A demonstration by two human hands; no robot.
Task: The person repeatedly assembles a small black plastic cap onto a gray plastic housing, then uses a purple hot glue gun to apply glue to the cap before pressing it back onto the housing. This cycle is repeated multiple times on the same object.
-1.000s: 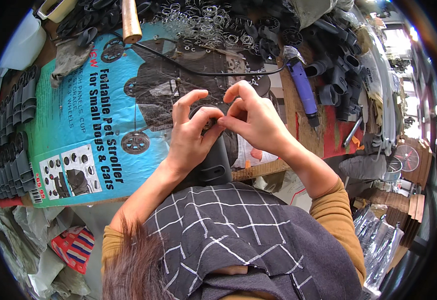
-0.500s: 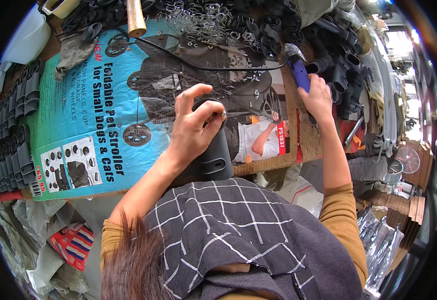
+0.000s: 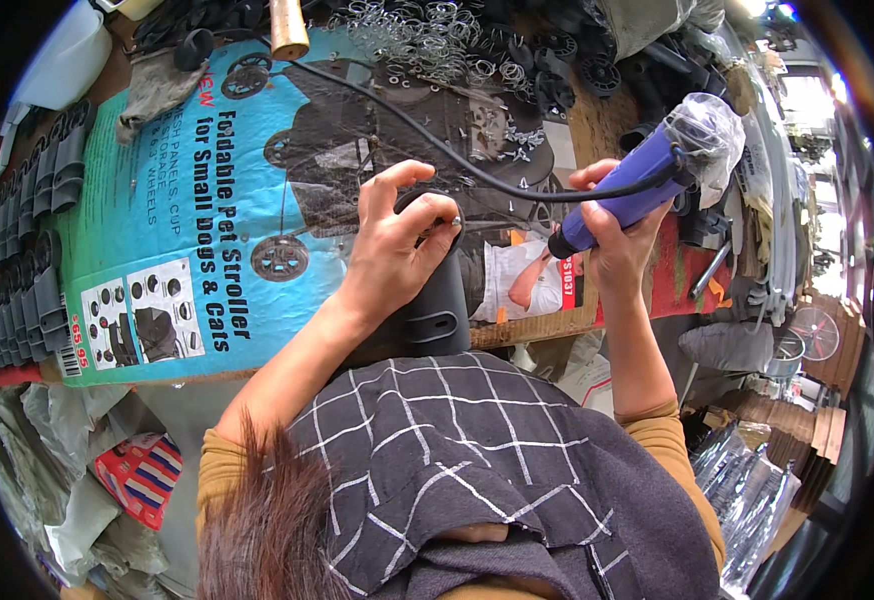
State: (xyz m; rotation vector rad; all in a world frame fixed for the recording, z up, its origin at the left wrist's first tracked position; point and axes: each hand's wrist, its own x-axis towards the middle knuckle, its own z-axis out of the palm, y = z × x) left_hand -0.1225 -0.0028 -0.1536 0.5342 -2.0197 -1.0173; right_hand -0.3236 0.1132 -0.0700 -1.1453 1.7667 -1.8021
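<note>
My left hand [image 3: 387,262] rests on a black plastic part [image 3: 437,322] at the table's front edge. Its thumb and index finger pinch a small shiny screw [image 3: 456,222] at the part's top, mostly hidden by the fingertips. In my right hand [image 3: 622,250] is a purple electric screwdriver [image 3: 612,205], held tilted with its dark tip toward the lower left. Clear plastic wraps the screwdriver's back end, and a black cable [image 3: 427,140] runs from there across the table. Loose screws [image 3: 525,142] lie beyond my hands.
A printed cardboard sheet [image 3: 147,235] covers the table. Metal rings and springs [image 3: 417,35] are heaped at the back, near a wooden handle [image 3: 288,30]. Grey plastic parts [image 3: 32,190] stand in rows at left. Black wheels [image 3: 597,75] and tubes lie at back right.
My right hand has lifted the electric screwdriver from the right side and brought it nearer, tip turned toward the left hand. The cable swung along. My left hand has stayed almost in place.
</note>
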